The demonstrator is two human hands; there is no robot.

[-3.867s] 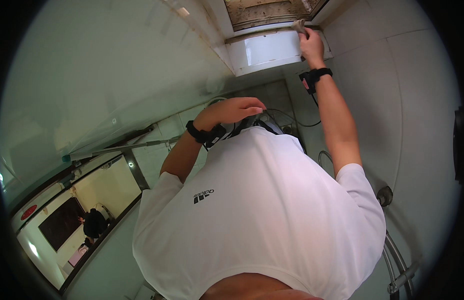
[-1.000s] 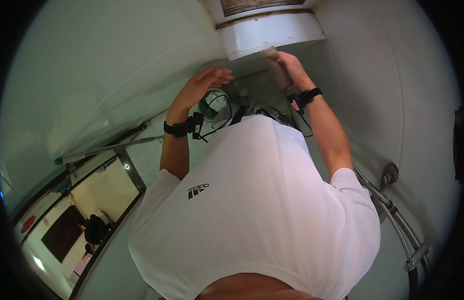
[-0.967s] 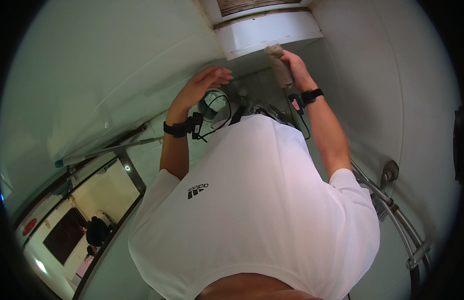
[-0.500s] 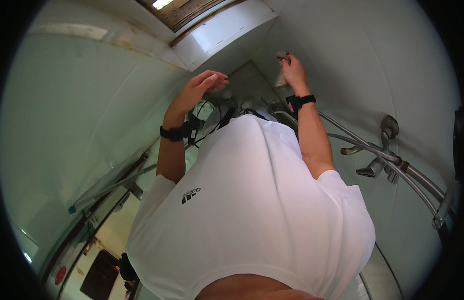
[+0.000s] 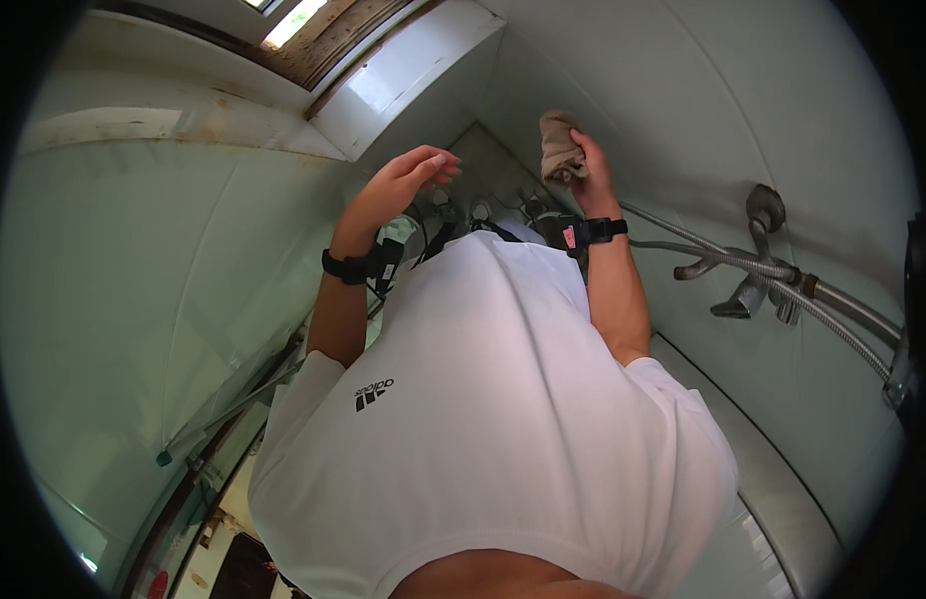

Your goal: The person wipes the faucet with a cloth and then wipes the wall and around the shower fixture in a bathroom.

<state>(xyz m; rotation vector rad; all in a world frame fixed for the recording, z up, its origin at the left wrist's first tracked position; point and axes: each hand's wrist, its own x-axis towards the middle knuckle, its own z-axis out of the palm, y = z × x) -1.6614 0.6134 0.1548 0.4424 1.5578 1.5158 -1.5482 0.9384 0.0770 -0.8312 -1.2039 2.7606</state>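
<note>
Right hand [image 5: 595, 176] gripping a brown cloth [image 5: 559, 143], apparently folded, jutting out left of the thumb

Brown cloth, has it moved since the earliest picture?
Yes. Against the white window ledge, the brown cloth in the right hand has moved away and rightward: from near the ledge's right end to past it.

Count, head view. Grips (bare hands): two, the left grip [image 5: 411, 180] and the right grip [image 5: 595, 178]. Brown cloth [image 5: 560, 150]: one. Black wrist straps [image 5: 347, 267]: two, one per arm. Black boxes [image 5: 386, 262]: two, one per wrist. White shirt [image 5: 493, 399]: one. Window [image 5: 333, 52]: one. White ledge [image 5: 393, 90]: one. Metal tap [image 5: 745, 298]: one. Silver hoses [image 5: 842, 352]: two runs; whether joined, cannot tell. Round wall flange [image 5: 765, 207]: one. Teal-ended pole [image 5: 189, 439]: one. Red oval [image 5: 159, 584]: one.
</note>
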